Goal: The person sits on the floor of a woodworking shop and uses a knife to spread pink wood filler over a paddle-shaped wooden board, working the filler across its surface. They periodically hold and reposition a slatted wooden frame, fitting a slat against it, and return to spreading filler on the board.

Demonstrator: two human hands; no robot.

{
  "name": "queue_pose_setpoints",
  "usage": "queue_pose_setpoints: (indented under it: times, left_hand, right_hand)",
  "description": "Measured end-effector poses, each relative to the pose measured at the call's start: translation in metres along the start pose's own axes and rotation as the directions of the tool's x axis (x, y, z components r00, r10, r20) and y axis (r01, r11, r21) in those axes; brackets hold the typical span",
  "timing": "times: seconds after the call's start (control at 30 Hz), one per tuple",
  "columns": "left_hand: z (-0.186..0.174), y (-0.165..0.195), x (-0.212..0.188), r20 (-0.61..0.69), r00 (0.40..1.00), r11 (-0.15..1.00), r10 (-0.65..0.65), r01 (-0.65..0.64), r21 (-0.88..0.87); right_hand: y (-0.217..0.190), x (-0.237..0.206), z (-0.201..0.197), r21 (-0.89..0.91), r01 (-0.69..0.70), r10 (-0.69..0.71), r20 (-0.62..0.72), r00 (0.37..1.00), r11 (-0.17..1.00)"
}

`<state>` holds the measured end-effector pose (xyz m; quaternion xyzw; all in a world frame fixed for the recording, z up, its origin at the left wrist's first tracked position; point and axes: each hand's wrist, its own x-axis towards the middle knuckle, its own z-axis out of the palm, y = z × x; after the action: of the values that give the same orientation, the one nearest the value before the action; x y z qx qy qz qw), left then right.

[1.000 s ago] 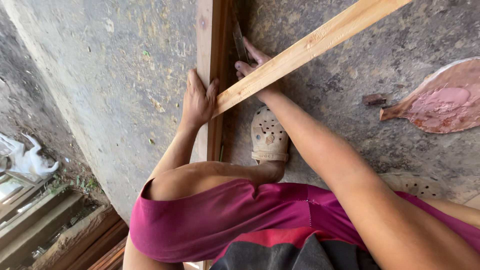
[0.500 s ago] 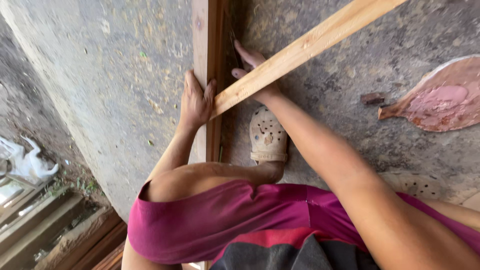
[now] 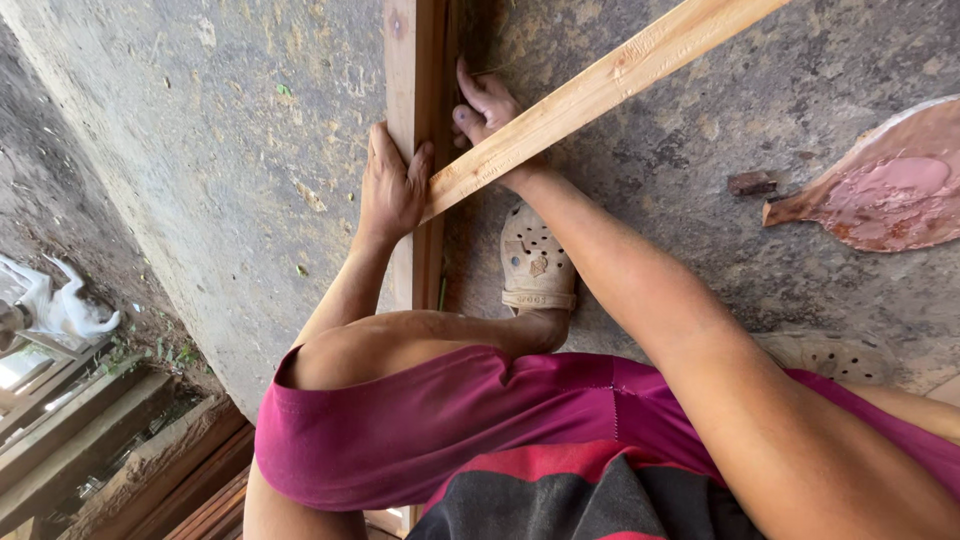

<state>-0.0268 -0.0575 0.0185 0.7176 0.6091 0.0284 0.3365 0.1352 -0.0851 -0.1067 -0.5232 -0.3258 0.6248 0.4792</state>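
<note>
My left hand (image 3: 392, 190) lies flat on the plank (image 3: 418, 120), left of centre in the frame, fingers together and pointing up the board, thumb hooked toward the end of the lath (image 3: 600, 88). My right hand (image 3: 490, 115) sits just right of it, at upper centre; its fingers stretch up along the plank's right edge while the lath crosses over the back of the hand, so I cannot tell whether that hand grips anything.

The plank runs straight down from the top edge to behind my knee, lying on the concrete (image 3: 230, 150). The lath is paler and slants from the upper right corner down to its cut end, which rests on the plank between my two hands.

Below the hands, my foot in a tan clog (image 3: 535, 262) stands on the concrete just right of the plank. A reddish scoop (image 3: 880, 195) lies at the right edge, a small brown chip (image 3: 750, 183) beside its handle. A white dog (image 3: 60, 305) lies at the left edge.
</note>
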Motion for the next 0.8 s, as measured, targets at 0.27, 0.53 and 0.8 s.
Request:
queue_pose_setpoints:
  times: [0.27, 0.53, 0.8]
  left_hand:
    - [-0.001, 0.003, 0.002, -0.002, 0.999, 0.999, 0.032, -0.032, -0.023]
    - [-0.002, 0.009, 0.0, 0.022, 0.999, 0.999, -0.032, 0.033, -0.021]
    - [-0.004, 0.009, 0.0, -0.005, 1.0, 1.0, 0.012, -0.012, 0.011]
  right_hand:
    - [0.009, 0.0, -0.013, -0.521, 0.224, -0.231, 0.051, 0.972, 0.824]
    - [0.0, -0.01, -0.002, 0.47, -0.149, 0.105, 0.118, 0.987, 0.87]
    - [0.007, -0.016, -0.023, 0.583, -0.14, 0.044, 0.176, 0.983, 0.801]
